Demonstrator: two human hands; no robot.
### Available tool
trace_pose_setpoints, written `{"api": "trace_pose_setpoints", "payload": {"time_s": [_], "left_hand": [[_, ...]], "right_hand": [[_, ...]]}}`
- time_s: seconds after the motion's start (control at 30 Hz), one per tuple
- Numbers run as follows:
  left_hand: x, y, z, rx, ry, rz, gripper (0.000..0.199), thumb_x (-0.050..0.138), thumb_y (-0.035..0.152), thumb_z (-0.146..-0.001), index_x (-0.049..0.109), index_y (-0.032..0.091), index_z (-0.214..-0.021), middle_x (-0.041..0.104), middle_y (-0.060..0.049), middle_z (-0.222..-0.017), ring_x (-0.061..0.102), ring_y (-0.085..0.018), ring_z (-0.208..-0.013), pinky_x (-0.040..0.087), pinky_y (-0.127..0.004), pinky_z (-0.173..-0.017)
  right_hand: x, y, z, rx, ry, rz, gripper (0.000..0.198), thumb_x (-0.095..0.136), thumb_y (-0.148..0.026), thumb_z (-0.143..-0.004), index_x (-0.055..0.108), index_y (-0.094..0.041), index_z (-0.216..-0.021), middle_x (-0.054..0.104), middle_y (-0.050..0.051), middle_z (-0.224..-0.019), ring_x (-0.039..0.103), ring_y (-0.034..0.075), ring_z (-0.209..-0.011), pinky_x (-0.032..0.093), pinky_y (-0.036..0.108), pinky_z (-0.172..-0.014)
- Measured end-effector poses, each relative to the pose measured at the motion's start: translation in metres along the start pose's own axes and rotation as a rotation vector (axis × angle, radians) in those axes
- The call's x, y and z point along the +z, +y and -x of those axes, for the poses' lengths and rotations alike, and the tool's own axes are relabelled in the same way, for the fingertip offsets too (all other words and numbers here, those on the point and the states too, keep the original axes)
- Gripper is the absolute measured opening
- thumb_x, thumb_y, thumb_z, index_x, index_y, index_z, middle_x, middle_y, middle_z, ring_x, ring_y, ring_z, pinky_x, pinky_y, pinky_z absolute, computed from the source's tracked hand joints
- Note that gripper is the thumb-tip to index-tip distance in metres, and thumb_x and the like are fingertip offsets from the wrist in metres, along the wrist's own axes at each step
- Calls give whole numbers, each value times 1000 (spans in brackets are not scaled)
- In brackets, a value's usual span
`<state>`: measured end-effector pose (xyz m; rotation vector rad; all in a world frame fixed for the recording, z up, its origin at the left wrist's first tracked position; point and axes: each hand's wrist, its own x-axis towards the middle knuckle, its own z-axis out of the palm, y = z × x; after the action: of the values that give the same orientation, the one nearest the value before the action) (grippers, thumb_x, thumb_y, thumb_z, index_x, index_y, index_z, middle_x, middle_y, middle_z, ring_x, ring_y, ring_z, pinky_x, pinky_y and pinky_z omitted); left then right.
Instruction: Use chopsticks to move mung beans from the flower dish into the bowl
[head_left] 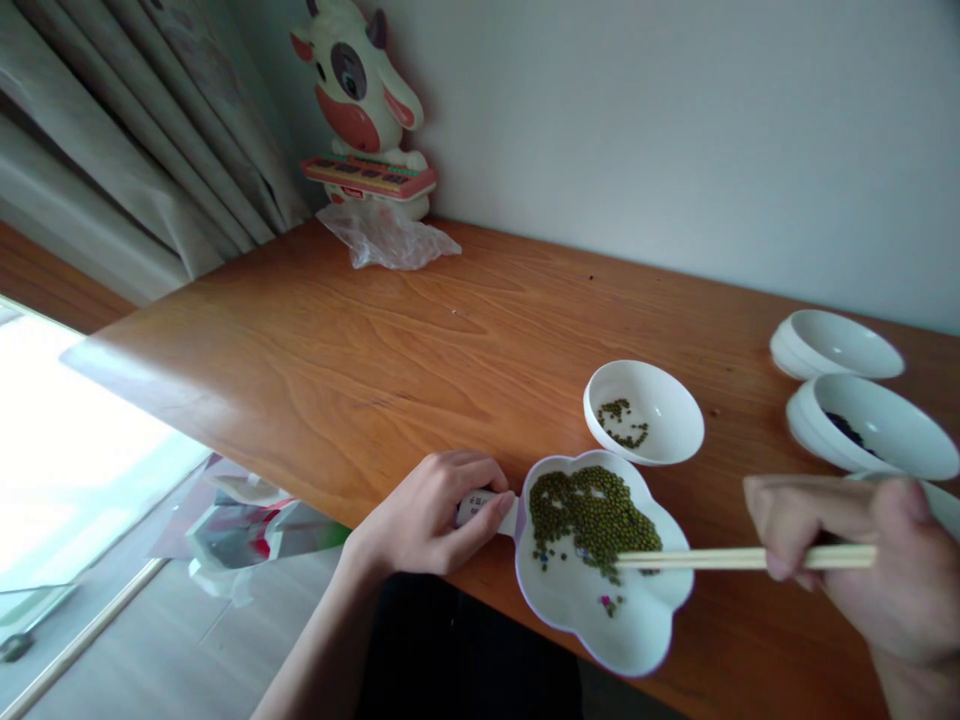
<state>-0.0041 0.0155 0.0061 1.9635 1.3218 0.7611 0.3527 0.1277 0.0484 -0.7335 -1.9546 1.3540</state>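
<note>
Beans (611,508), small and green, lie heaped in the cloud-shaped dish (630,635) before you, mostly between its 10 and 2 o'clock, with a pink bit (606,601) among a few strays near 6. Your left hand (442,510), at the dish's 9 o'clock, grips its handle (508,518); your right hand (862,560), blurred at 3, clasps chopsticks (720,558) whose tips reach the heap. I cannot tell whether they pinch a bean.

The dish sits close to the table's near edge, so a tug or twist on the handle could tip it and spill beans. Round beans may also shoot off smooth tips if you squeeze off-centre. A wide swing of your right hand might clip the half-hidden bowl (946,508) just behind it. The white bowl (675,410) at 12 o'clock, holding a few beans, stands near enough to get nudged.

The wooden table (450,370) shows wavy grain, with a daylight sheen toward 10. Between 1 and 2 stand a farther bowl (787,350) and a nearer bowl (821,445) with something dark inside. At 11, a cow toy (367,110) stands behind crumpled plastic (390,240); a curtain (112,130) hangs left of it.
</note>
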Motion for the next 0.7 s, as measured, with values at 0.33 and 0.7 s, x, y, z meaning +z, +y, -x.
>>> {"api": "trace_pose_setpoints", "payload": {"time_s": [0.33, 0.7], "left_hand": [[0, 0, 1, -5, 1, 9, 21, 51, 32, -106, 64, 19, -96, 69, -2, -90, 62, -15, -78, 45, -28, -73], [0, 0, 0, 1, 0, -4, 22, 51, 32, -106, 65, 19, -95, 70, -3, -90, 63, -16, -78, 45, -29, -74]], "right_hand": [[-1, 12, 4, -102, 192, 64, 90, 15, -73, -106, 78, -23, -64, 54, 5, -47, 49, 20, -47, 38, 38, -51], [25, 14, 4, -87, 66, -32, 71, 27, -56, -111, 79, -25, -76, 63, 5, -58, 54, 20, -57, 43, 36, -58]]}}
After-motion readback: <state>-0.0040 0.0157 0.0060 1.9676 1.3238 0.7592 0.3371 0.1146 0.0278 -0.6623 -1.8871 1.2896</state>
